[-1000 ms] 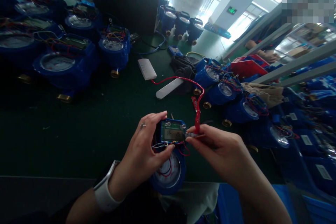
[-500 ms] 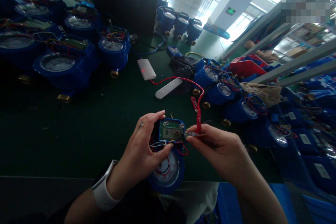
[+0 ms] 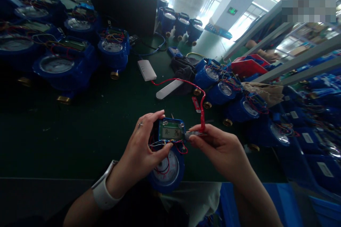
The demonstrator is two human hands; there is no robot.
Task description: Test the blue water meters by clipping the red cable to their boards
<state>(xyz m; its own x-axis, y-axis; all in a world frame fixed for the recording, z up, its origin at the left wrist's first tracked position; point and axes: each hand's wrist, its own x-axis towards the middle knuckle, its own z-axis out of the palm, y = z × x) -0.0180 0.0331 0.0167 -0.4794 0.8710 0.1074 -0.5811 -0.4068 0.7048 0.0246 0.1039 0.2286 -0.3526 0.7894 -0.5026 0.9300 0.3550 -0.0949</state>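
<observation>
Both hands (image 3: 141, 156) hold one blue meter (image 3: 168, 156), its wires exposed.

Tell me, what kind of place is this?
Probably a factory workbench for water meters. Many blue meters with loose wires crowd the green table, and the left hand holds one meter with its display lit.

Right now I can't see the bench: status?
Left hand grips blue meter. Right hand pinches red-wired connector at its display. Nothing blocking.
</observation>
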